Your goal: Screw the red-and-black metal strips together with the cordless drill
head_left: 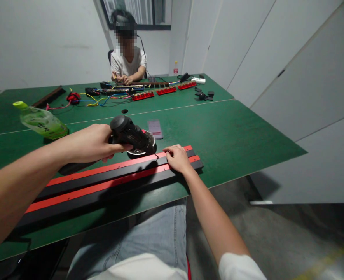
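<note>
My left hand is wrapped round the grip of a black cordless screwdriver. Its bit points down to the right, at the far red strip of a pair of long red-and-black bars. The bars lie side by side along the table's near edge, with small dark holes or screws in the red strips. Near their right end, my right hand presses down with curled fingers, gripping the bars close to the bit. Whether it also pinches something small is hidden. Partly behind the screwdriver stands a round dish with small dark pieces.
A phone lies beyond the dish. A green drink bottle lies tilted at left. Across the green table, a co-worker sits behind wires, red slotted strips and dark bars. Small black parts lie at far right.
</note>
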The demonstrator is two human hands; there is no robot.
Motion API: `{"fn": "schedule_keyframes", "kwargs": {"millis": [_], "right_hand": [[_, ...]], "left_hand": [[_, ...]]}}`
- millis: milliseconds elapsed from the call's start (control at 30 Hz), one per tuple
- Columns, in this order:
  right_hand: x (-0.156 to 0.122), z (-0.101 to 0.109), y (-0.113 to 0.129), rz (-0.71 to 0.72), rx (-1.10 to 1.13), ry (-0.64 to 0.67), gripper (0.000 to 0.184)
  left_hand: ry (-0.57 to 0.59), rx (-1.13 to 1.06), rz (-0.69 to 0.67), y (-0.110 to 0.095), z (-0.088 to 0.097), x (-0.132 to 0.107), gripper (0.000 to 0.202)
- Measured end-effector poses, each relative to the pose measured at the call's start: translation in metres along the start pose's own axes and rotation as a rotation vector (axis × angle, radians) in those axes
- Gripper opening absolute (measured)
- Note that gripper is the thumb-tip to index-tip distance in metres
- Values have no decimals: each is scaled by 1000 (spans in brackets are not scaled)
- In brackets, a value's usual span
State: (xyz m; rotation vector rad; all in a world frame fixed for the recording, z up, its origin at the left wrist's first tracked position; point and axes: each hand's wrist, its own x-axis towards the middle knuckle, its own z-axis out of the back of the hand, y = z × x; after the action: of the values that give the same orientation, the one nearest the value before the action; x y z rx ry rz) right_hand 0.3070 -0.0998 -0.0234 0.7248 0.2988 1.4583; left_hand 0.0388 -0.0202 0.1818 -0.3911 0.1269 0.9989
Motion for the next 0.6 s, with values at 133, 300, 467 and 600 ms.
{"fn": "schedule_keyframes", "kwargs": {"millis": [133,300,467,600], "right_hand": [[0,1,0,-1,19,-3,29],[0,-1,-3,8,27,-11,28],[1,-2,-4,6,26,-19,27],[1,-1,-4,-2,26,-3,27]], "left_hand": [[19,13,-41,-2,3,-2,63],[7,-2,-18,-2,2,-4,64],[18,-39,-51,1,0,-3,68],[-15,-69,-42,0,0,-2,68]]}}
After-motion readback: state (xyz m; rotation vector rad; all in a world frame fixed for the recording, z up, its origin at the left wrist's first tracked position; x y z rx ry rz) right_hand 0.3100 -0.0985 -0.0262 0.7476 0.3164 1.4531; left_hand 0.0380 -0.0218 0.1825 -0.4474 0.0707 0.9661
